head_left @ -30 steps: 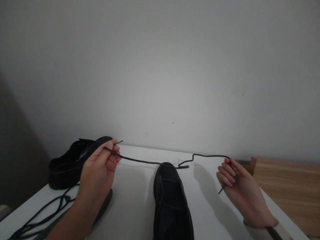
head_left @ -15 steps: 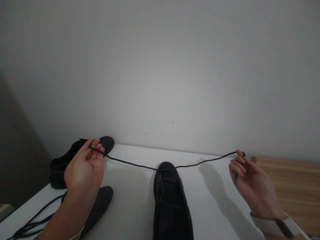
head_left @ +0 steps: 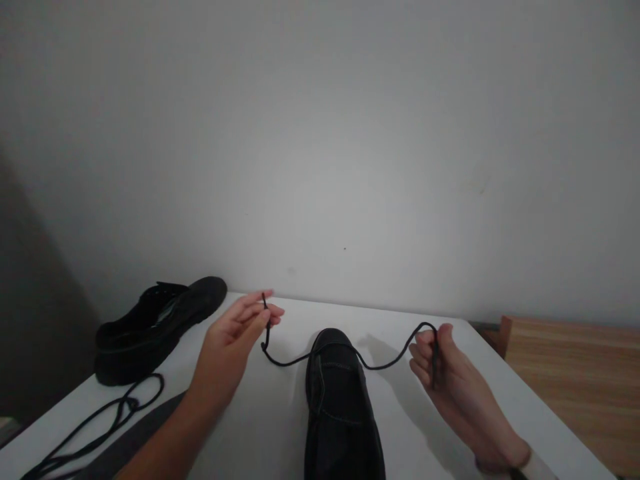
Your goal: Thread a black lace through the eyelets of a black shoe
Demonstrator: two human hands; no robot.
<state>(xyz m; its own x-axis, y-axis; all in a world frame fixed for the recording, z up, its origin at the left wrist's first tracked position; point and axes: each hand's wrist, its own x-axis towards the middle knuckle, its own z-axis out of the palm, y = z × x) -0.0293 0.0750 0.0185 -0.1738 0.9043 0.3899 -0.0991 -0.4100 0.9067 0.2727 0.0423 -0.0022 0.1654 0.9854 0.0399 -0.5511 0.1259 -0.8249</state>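
A black shoe point(head_left: 340, 400) stands in front of me, toe pointing to the wall. One black shoelace point(head_left: 385, 367) runs across its front and sags on both sides. My left hand point(head_left: 235, 340) pinches one end between thumb and fingers, left of the toe, with the tip sticking up. On the right, my right hand point(head_left: 445, 373) has its fingers curled round the other part of the lace, and a short end hangs over the palm. Both hands are raised above the white table and do not touch the shoe.
A second black shoe point(head_left: 155, 327) rests at the table's back left. Another black lace point(head_left: 113, 420) lies loosely looped in front of it, beside a dark flat insole-like piece point(head_left: 145, 427) partly behind my left arm. The white table point(head_left: 260, 427) meets the wall; a wooden board point(head_left: 570, 387) is at right.
Both hands have moved inward, toward the shoe. The lace, stretched nearly straight before, now hangs slack in curves. My left hand has turned from palm up to a pinch.
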